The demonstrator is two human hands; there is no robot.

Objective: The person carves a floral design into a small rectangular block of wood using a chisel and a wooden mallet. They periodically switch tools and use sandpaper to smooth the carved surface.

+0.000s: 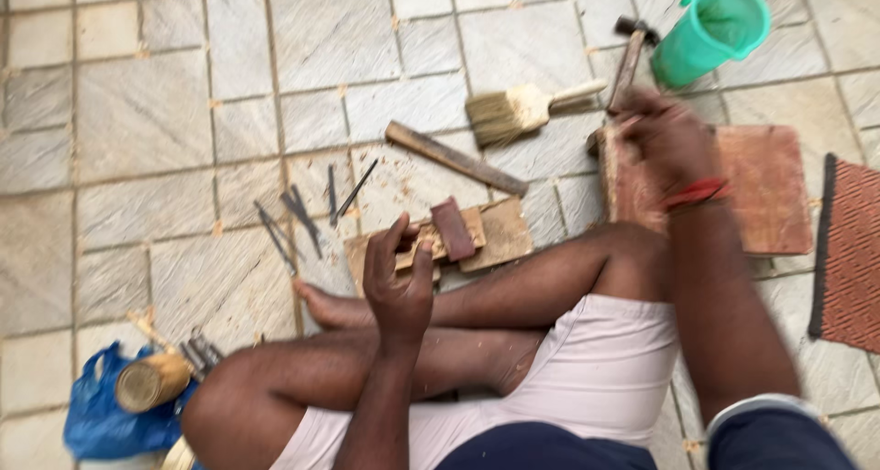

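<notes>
Left hand (396, 282) is raised over the crossed legs, fingers curled loosely, thumb up; it looks closed on nothing, though a small piece could be hidden in the grip, can't tell for sure. Just beyond its fingertips sits the stacked wood block (454, 236) with a dark reddish strip on top, long axis running roughly away from the person, slightly tilted; left hand is clearly the nearer one to it. Right hand (662, 136) is blurred, stretched out well to the right of the wood block, fingers closed around the lower end of a hammer handle (629, 62) that points up and away, over a reddish-brown board (765, 191) on the floor. Left of the wood block: several thin metal chisels (298, 218) scattered on the tiled floor (137, 113). Behind the block: a long flat wooden bar (454, 158) lying diagonally, then a wide paint brush (518, 111). Far right behind it: green plastic jug (720, 26). Lower left: blue bag (96, 420) with a wooden mallet (151, 381).
</notes>
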